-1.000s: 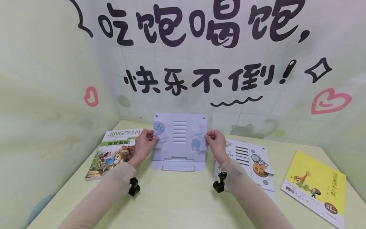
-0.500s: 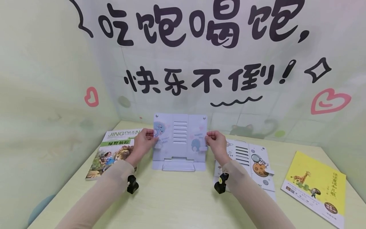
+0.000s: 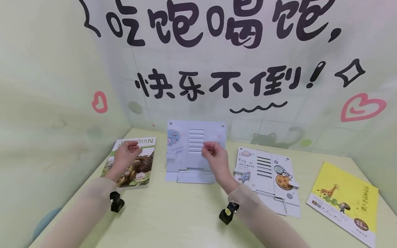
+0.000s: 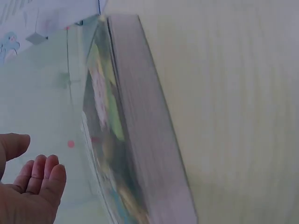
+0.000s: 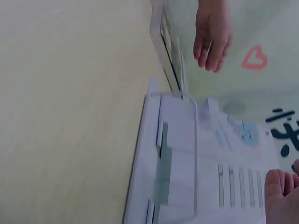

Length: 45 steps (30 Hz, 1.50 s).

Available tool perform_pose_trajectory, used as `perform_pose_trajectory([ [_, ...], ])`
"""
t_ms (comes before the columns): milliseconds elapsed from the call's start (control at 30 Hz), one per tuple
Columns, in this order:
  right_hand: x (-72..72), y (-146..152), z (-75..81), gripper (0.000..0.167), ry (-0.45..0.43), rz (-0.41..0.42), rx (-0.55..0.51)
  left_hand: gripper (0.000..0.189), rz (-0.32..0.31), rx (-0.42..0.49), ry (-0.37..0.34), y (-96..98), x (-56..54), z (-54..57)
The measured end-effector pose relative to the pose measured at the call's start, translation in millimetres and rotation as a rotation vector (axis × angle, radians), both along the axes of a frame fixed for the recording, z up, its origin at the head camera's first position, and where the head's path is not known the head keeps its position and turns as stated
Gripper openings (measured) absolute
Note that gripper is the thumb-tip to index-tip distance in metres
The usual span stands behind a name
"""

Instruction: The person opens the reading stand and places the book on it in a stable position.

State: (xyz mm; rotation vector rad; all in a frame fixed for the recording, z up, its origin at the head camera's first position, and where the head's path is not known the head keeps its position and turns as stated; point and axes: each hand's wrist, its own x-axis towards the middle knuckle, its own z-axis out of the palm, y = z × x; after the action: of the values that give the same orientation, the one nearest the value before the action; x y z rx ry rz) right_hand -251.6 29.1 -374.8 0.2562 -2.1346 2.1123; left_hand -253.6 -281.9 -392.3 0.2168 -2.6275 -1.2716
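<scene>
The left hand [image 3: 125,159] hangs above the thick book [image 3: 141,168], thumb apart from its loosely bent fingers, with nothing in its grasp. The right hand [image 3: 217,163], also empty, its fingers bent, is in front of the pale lilac stand [image 3: 183,160], hiding part of it. That stand is propped up on the worktop [image 3: 180,217], between the book and a white space-print stand [image 3: 263,182]; a yellow book [image 3: 348,193] lies farther right.

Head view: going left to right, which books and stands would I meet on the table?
Lion-cover book → pale lilac slotted book stand → white "Tiny universe" book stand → yellow giraffe-cover book.
</scene>
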Motion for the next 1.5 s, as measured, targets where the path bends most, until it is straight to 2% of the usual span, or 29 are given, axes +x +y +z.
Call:
perform_pose_trajectory([
  [167,24.0,-36,-8.6,0.025,0.027,0.163,0.07,0.049,0.069,-0.069,-0.044,-33.7,14.2,-5.3],
  [333,38.7,-68,-21.4,0.021,0.008,0.282,0.136,0.056,0.134,-0.134,-0.106,-59.3,24.1,-8.1],
  [467,45.9,-86,-30.7,0.023,-0.096,0.349,0.136,0.064,0.141,-0.132,-0.17,-74.4,33.0,-7.6],
  [633,50.0,-102,-40.7,0.028,-0.193,0.376,0.103,0.071,0.103,-0.146,-0.258,-88.0,41.4,-9.2],
  [833,48.8,-115,-49.4,0.039,-0.284,0.392,0.143,0.074,0.064,-0.183,-0.327,-92.2,43.1,-12.1],
  [1033,48.4,-121,-49.5,0.051,-0.365,0.482,0.095,0.071,0.03,-0.209,-0.336,-89.5,42.0,-8.8],
  [1167,49.0,-124,-47.5,0.053,-0.4,0.54,0.063,0.067,0.04,-0.203,-0.36,-88.7,40.7,-6.8],
  [1333,48.9,-124,-48.5,0.049,-0.394,0.537,0.072,0.05,0.046,-0.234,-0.353,-88.0,40.4,-9.1],
  [1500,48.5,-123,-51.9,0.045,-0.387,0.516,0.068,0.039,0.038,-0.137,-0.348,-82.2,42.7,-12.8],
])
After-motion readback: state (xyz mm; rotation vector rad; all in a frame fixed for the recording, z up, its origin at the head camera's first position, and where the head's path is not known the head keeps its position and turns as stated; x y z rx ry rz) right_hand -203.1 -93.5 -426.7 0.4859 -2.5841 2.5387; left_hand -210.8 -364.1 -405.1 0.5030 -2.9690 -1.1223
